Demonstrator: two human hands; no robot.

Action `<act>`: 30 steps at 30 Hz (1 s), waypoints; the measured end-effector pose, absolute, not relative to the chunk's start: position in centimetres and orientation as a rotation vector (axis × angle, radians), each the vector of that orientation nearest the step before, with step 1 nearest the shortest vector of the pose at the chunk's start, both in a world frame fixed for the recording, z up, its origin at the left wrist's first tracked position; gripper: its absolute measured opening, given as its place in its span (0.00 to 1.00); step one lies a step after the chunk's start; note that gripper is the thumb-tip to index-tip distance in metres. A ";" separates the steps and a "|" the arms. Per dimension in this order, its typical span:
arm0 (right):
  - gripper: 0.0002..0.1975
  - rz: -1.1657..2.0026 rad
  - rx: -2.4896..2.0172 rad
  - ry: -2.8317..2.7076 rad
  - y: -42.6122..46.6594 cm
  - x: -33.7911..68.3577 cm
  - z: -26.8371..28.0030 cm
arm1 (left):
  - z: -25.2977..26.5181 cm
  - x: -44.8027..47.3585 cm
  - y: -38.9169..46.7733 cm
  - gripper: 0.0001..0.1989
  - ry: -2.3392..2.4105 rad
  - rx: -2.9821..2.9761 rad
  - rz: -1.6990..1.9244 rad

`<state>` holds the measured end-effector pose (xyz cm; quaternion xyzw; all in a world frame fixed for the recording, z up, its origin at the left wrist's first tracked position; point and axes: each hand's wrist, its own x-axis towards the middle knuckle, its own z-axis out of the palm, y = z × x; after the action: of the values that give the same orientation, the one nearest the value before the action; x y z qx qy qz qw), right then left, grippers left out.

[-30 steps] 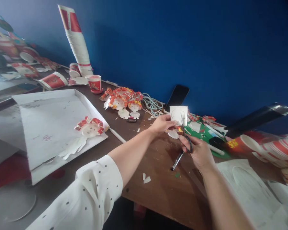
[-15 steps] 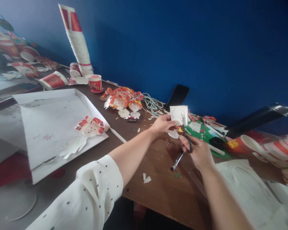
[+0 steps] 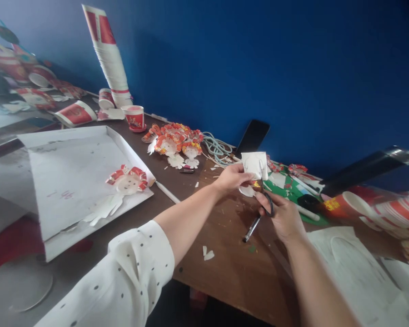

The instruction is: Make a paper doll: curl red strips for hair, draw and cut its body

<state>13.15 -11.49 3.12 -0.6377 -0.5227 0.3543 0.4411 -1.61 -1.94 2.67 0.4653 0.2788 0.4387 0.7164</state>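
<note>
Pinched in my left hand is a small white piece of paper with drawn lines on it, held up above the brown table. My right hand is closed around the black handles of a pair of scissors, whose blades are at the lower edge of the paper. Just under the hands lie a pen and a white paper cutout. Small white paper scraps rest nearer the table's front edge.
Paper dolls with red-and-yellow curls are heaped near the wall. A white box lid holds one more doll at left. A cup stack leans behind. A phone stands against the wall; a green mat and cups lie right.
The paper in my left hand has dipped and tilted very slightly. Both hands keep nearly the same place and the same hold.
</note>
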 end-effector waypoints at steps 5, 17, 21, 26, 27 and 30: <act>0.22 0.880 -1.595 -1.336 -11.5 13.3 3.1 | 2.1 -1.6 -1.6 0.02 0.614 1.059 0.965; 0.18 0.827 -1.594 -1.390 -11.6 13.2 3.3 | 2.1 -1.7 -1.5 0.05 0.638 1.052 0.971; 0.18 0.828 -1.581 -1.377 -11.6 13.2 3.2 | 2.2 -1.7 -1.5 0.05 0.623 1.052 0.967; 0.17 0.849 -1.570 -1.347 -11.6 13.0 3.3 | 2.1 -1.7 -1.5 0.04 0.612 1.053 0.973; 0.17 0.851 -1.568 -1.344 -11.6 13.0 3.3 | 2.1 -1.7 -1.5 0.04 0.612 1.054 0.973; 0.18 0.850 -1.559 -1.346 -11.6 13.0 3.2 | 2.1 -1.7 -1.5 0.02 0.614 1.056 0.968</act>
<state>13.05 -11.61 3.22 -0.6281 -0.5422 0.3423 0.4409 -1.67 -1.49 2.08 0.4761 0.2767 0.4366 0.7115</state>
